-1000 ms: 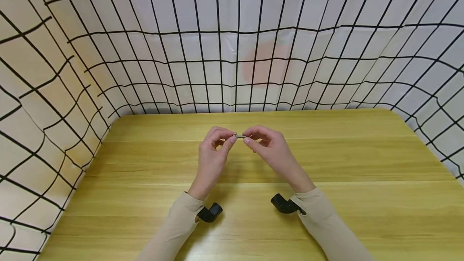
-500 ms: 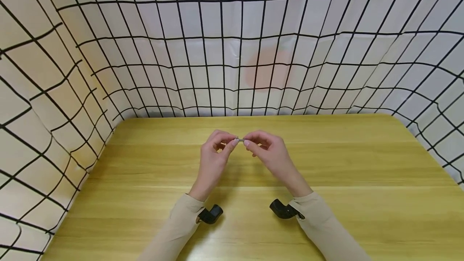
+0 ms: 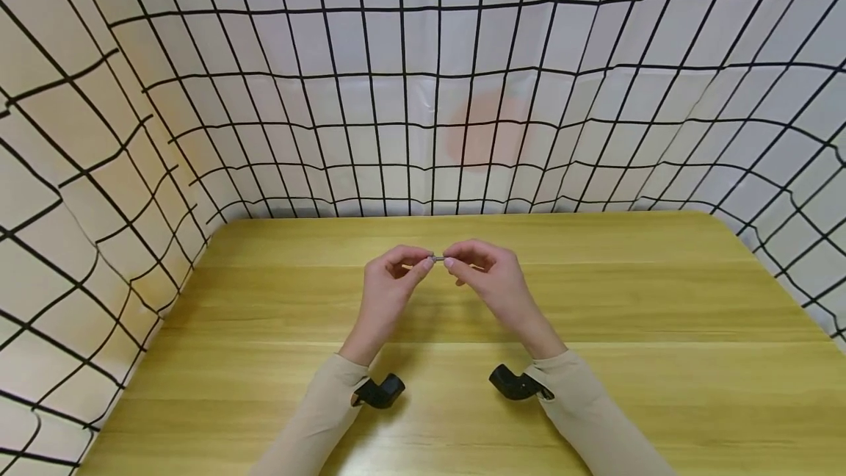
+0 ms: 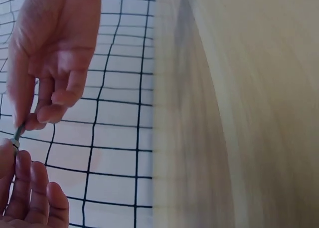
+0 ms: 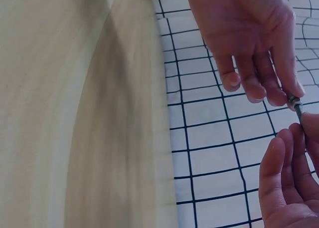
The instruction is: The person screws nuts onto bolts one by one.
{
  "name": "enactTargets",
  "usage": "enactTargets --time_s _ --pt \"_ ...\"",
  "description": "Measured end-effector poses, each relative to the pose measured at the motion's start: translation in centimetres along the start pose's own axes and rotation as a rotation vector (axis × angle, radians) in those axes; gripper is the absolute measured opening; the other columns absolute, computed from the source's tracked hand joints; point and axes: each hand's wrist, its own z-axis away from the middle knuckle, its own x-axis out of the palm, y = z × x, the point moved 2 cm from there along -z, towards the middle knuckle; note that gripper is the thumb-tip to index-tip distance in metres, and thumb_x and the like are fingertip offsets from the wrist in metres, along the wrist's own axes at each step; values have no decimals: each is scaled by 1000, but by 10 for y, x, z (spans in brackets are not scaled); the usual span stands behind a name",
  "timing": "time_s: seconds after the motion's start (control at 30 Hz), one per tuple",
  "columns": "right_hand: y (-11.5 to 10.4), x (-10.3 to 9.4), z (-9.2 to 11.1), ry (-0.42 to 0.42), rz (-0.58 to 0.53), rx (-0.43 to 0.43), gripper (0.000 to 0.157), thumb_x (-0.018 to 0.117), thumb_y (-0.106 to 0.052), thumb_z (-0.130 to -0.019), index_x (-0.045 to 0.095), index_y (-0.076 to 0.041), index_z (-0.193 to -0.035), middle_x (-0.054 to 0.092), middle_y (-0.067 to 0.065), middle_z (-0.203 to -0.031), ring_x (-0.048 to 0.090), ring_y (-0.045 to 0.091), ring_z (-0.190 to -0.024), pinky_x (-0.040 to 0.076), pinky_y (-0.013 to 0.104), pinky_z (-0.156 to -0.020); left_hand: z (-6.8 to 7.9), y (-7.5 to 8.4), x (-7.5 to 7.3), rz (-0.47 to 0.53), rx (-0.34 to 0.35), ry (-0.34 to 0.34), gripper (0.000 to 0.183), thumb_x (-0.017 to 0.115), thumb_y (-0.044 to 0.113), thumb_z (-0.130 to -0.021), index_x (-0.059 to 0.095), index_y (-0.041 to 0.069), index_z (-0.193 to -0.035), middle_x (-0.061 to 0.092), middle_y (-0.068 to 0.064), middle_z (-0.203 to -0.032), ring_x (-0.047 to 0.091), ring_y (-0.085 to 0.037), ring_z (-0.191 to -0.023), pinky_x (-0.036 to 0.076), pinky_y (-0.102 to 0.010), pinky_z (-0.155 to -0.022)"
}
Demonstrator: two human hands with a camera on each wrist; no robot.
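Note:
A small metal bolt (image 3: 439, 258) is held level between both hands above the table, and its threaded shank (image 5: 299, 110) shows in the right wrist view. My left hand (image 3: 388, 289) pinches the nut (image 5: 294, 102) at the bolt's left end between thumb and index finger. On the other side, my right hand (image 3: 499, 281) pinches the shank's right end with thumb and index finger. The fingertips of the two hands are a short gap apart. In the left wrist view, the nut (image 4: 15, 142) is partly covered by the left fingers. The bolt's far end is hidden in the right fingers.
A wooden table (image 3: 251, 300) lies beneath both hands. White sheeting with a black grid net (image 3: 416, 101) stands behind it and along both sides. Black wrist camera mounts (image 3: 382, 391) stick out from the beige sleeves (image 3: 317, 410).
The head view has tilted up slightly, so the scene sits lower. Both hands keep their pinch on the nut and bolt. The left fingers have shifted a little around the nut.

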Motion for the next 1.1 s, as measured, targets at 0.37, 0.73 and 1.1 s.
enactTargets --time_s 0.37,0.73,1.1 --pt "6 3 4 -34 -15 57 14 63 -2 -88 64 6 -100 64 15 -93 58 24 -77 51 45 -71 2 -11 -4 30 -108 -42 17 67 8 -86 69 -4 -98 67 -14 -96 57 -28 -83 44 -25 -66" --pt "10 0 0 -88 30 135 15 64 -5 -88 64 4 -100 63 19 -95 58 31 -82 50 47 -73 -1 -14 -8 -69 -151 -135 17 66 7 -87 68 -4 -99 66 -16 -91 55 -26 -79 41 -24 -61" --pt "47 -7 -8 -158 67 196 15 68 -15 -87 67 -5 -98 64 17 -100 60 38 -88 52 43 -73 -4 -39 -8 -198 -133 -176 10 68 10 -85 71 4 -93 66 -6 -85 54 -21 -79 41 -29 -65"
